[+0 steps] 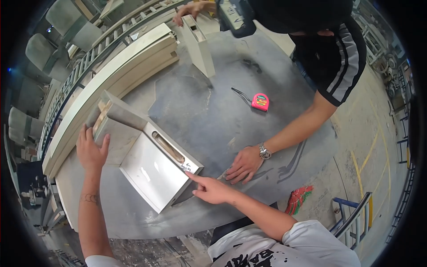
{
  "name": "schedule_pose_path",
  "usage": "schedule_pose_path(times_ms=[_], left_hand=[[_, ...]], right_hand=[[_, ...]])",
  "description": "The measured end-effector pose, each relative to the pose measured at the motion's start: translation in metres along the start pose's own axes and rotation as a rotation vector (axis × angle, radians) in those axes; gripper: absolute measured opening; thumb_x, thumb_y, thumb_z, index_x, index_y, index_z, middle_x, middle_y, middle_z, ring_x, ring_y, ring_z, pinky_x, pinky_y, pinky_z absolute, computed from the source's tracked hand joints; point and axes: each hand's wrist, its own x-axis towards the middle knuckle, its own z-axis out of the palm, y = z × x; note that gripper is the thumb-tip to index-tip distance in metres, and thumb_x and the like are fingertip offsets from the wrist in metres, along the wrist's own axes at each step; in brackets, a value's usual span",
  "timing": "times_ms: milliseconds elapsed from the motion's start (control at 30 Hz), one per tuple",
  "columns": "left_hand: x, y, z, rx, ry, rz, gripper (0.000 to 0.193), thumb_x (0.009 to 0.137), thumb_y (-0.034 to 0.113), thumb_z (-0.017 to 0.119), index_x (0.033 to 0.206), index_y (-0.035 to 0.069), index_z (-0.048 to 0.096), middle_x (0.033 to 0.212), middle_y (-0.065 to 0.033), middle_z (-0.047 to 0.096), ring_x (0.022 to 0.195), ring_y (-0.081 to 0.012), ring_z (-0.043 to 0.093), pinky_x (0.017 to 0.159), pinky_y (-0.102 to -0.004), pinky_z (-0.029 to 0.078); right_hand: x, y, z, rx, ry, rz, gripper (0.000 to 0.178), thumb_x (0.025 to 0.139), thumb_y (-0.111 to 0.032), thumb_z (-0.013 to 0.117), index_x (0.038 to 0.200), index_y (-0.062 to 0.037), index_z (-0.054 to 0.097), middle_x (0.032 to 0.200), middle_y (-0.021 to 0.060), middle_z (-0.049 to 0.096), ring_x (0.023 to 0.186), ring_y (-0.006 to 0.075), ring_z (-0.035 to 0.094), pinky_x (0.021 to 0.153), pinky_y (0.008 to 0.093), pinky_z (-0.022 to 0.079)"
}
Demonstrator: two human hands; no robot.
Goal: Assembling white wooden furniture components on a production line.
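A corner-shaped white panel lies tilted on the grey table, with a long slot and a handwritten mark along one edge. At its left wing, my left hand grips the board's edge, thumb on the inner side and fingers over the outer side. My right hand points at the marked edge, index finger stretched out, other fingers curled and holding nothing; its fingertip touches or nearly touches the panel. Just beyond, a co-worker's hand with a wristwatch rests flat on the tabletop. The co-worker's other hand steadies an upright narrow white panel.
A pink tape measure with a black strap lies on the grey table. Long pale boards line the table's left far side, beside a roller rack. Red and green bristles and a blue metal frame stand at right.
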Motion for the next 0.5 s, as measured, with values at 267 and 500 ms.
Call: schedule_pose_path(times_ms=[267, 500], left_hand=[[0.006, 0.009, -0.007, -0.030, -0.001, -0.046, 0.068, 0.094, 0.058, 0.070, 0.131, 0.001, 0.063, 0.152, -0.0231, 0.055, 0.137, -0.0420, 0.054, 0.111, -0.0510, 0.045], [0.000, 0.001, -0.008, -0.040, -0.022, -0.086, 0.070, 0.093, 0.063, 0.069, 0.129, 0.004, 0.065, 0.152, -0.0203, 0.055, 0.139, -0.0383, 0.053, 0.109, -0.0505, 0.045]], right_hand=[[0.008, 0.002, 0.003, 0.009, 0.028, 0.071, 0.078, 0.103, -0.015, 0.062, 0.171, -0.0245, 0.025, 0.074, -0.0004, 0.056, 0.067, 0.0106, 0.053, 0.066, 0.0306, 0.048], [0.012, -0.011, -0.001, -0.029, 0.198, 0.051, 0.063, 0.103, -0.017, 0.066, 0.161, -0.0126, 0.044, 0.079, 0.0013, 0.063, 0.071, 0.0103, 0.058, 0.069, 0.0306, 0.051]])
